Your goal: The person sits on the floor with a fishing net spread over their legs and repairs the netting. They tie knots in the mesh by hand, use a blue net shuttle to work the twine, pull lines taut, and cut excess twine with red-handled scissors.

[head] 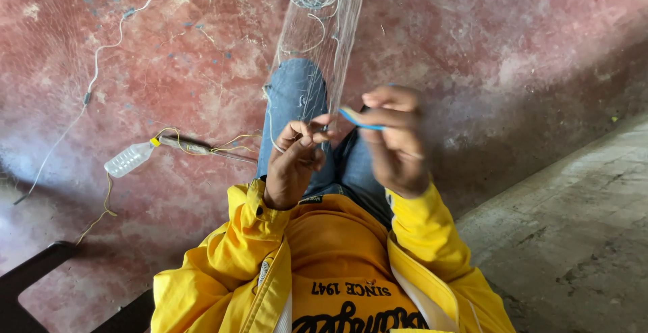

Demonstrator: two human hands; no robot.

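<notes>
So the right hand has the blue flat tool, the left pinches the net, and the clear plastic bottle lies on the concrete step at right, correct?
Not quite: in the head view the clear plastic bottle lies on the red floor at left, not the step. The right hand does hold the blue flat tool; the left hand pinches the net.

The right hand (397,141) is blurred, so how its fingers close on the blue flat tool (359,118) cannot be read, and most of that tool is hidden behind them. The fishing net (317,43) runs off the top edge of the picture, its mesh too fine to trace, and what the left hand (293,164) pinches of it is too small to tell. The black chair (30,275) at the bottom left corner is cut off. The plastic bottle (129,159) lies on the red floor (169,70); its contents cannot be made out.
</notes>
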